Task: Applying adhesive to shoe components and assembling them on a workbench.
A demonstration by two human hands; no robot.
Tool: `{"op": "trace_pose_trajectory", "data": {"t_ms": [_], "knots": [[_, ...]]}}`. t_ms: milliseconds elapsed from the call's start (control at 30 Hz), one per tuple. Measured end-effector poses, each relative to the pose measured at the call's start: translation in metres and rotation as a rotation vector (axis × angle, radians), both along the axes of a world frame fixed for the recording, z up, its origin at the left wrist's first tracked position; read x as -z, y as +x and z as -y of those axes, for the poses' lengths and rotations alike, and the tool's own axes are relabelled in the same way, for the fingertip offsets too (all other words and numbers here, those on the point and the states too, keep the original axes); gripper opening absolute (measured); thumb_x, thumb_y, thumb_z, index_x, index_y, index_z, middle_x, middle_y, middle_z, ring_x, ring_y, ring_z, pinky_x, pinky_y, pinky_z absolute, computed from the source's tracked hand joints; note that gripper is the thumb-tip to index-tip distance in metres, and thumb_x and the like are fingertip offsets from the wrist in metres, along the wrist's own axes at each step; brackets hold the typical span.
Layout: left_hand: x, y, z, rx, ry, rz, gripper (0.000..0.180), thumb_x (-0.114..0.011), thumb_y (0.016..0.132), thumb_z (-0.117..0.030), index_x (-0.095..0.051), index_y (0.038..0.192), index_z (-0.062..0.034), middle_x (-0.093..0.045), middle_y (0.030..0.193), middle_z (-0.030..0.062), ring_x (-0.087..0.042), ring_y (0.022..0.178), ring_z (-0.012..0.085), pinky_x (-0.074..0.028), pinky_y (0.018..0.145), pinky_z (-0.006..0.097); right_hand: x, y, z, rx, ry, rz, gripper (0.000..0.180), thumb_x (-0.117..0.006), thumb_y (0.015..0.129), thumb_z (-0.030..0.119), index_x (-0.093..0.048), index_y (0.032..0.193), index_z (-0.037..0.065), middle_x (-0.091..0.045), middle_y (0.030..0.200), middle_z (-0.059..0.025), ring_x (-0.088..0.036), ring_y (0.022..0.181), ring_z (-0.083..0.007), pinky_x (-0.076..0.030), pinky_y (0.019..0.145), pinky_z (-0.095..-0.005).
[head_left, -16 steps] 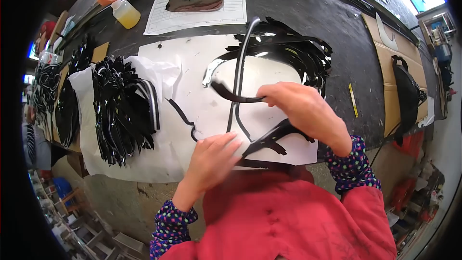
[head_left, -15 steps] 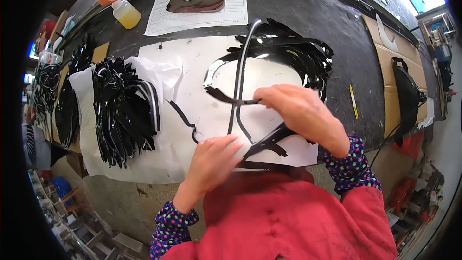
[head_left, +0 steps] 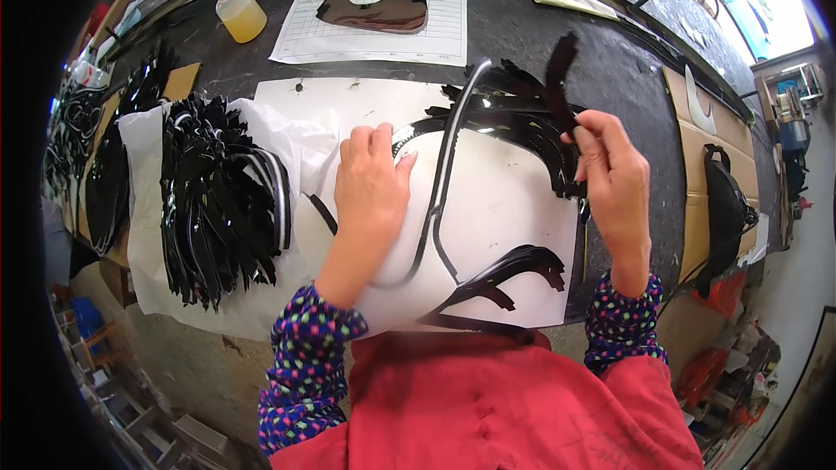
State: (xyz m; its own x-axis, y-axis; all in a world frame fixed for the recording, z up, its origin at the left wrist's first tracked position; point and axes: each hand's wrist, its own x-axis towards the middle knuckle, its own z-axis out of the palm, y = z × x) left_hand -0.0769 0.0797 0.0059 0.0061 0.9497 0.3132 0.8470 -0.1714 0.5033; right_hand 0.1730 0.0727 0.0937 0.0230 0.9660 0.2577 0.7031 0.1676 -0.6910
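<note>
My right hand (head_left: 616, 183) pinches a dark curved strip (head_left: 561, 78) between thumb and fingers, holding it raised near the pile's right end. The fanned pile of glossy black strips (head_left: 544, 144) lies on a white board (head_left: 496, 200). My left hand (head_left: 374, 191) rests on the board, fingers stretched forward and thumb apart, beside the pile's left end; its fingertips touch no strip that I can make out. Between my hands runs a long black strip with a pale edge (head_left: 447, 148). Several black strips (head_left: 514, 271) lie together near the board's front edge.
At left, a thick bundle of black strips (head_left: 218, 209) lies on white paper. A bottle of yellow liquid (head_left: 241, 16) and a brown shaped piece (head_left: 374, 13) on a printed sheet (head_left: 292, 45) stand farther back. Cardboard (head_left: 688, 196) with a black pouch (head_left: 724, 200) is at right.
My left hand has moved forward and left across the board from its front edge. My right hand has moved right, now holding the dark strip upright instead of sideways over the board.
</note>
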Motion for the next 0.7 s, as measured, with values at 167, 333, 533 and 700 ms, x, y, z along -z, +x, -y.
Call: {"op": "trace_pose_trajectory", "data": {"t_ms": [167, 333, 533, 700], "knots": [[-0.005, -0.013, -0.017, -0.044, -0.327, 0.266, 0.018, -0.070, 0.089, -0.012, -0.055, 0.095, -0.0022, -0.062, 0.109, 0.0166, -0.059, 0.103, 0.0343, -0.049, 0.087, 0.042, 0.033, 0.020, -0.031, 0.016, 0.023, -0.012, 0.012, -0.059, 0.101, 0.009, -0.061, 0.108, 0.000, -0.068, 0.103, -0.0159, -0.071, 0.082, -0.0292, -0.055, 0.071, -0.0366], [-0.033, -0.039, -0.022, -0.099, -0.376, 0.521, 0.014, -0.065, 0.090, -0.006, -0.061, 0.103, -0.0035, -0.062, 0.079, 0.0013, -0.055, 0.064, 0.0081, -0.042, 0.056, 0.023, 0.066, 0.028, -0.044, 0.015, 0.048, 0.222, 0.015, -0.059, 0.099, 0.010, -0.061, 0.109, 0.001, -0.067, 0.110, -0.0154, -0.066, 0.099, -0.0367, -0.053, 0.085, -0.0437], [-0.091, -0.050, 0.014, -0.077, -0.335, 1.190, 0.023, -0.056, 0.100, -0.004, -0.056, 0.122, 0.0029, -0.063, 0.092, 0.0067, -0.061, 0.068, 0.0089, -0.046, 0.054, 0.020, 0.083, 0.029, -0.042, -0.038, 0.249, 0.495, 0.020, -0.063, 0.096, 0.012, -0.063, 0.112, 0.001, -0.068, 0.111, -0.0131, -0.064, 0.104, -0.0340, -0.051, 0.088, -0.0431], [-0.088, 0.003, 0.084, 0.055, -0.164, 1.514, 0.021, -0.054, 0.104, -0.005, -0.055, 0.124, -0.0016, -0.061, 0.100, 0.0082, -0.066, 0.081, 0.0139, -0.054, 0.073, 0.025, 0.040, -0.010, 0.014, -0.269, -0.229, -0.176, 0.032, -0.063, 0.100, 0.026, -0.066, 0.117, -0.001, -0.070, 0.110, -0.0167, -0.066, 0.101, -0.0288, -0.052, 0.088, -0.0388]]}}
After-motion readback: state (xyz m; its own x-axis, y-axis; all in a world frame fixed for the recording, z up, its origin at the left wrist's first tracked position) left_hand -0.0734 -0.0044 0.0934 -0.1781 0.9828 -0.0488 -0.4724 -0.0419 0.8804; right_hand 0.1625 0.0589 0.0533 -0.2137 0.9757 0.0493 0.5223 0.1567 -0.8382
